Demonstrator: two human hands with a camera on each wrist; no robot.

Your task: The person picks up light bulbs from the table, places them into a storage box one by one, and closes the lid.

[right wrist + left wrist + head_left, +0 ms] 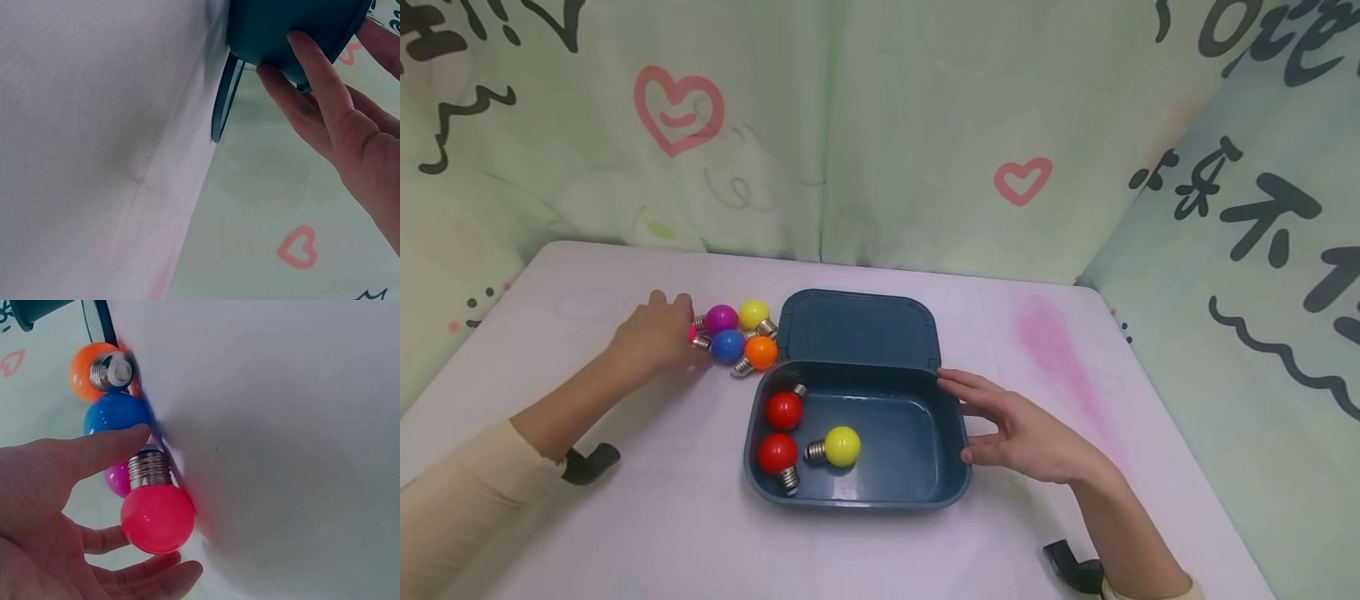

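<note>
We are finding the pink bulb at the left end of a loose cluster on the tabletop, beside the blue bulb. The left hand is surrounding it with a loose, unclosed grip, thumb along one side and fingers along the other; we are judging that this leaves room to pinch it. Whether a fingertip is touching it, we cannot tell.

The right hand is resting spread fingers on the right wall of the box, its grip unclenched, probably to keep the box from sliding. The lid is lying right behind the box, likely so that the opening is staying uncovered.

The head view is showing what neither wrist view does: two red bulbs and a yellow bulb are sitting inside, towards the left. The left wrist view is revealing the pink bulb whole, its screw base pointing towards the blue one, while the hand is mostly hiding it overhead. The right wrist view is giving us only the box's outside and the lid's edge.
</note>
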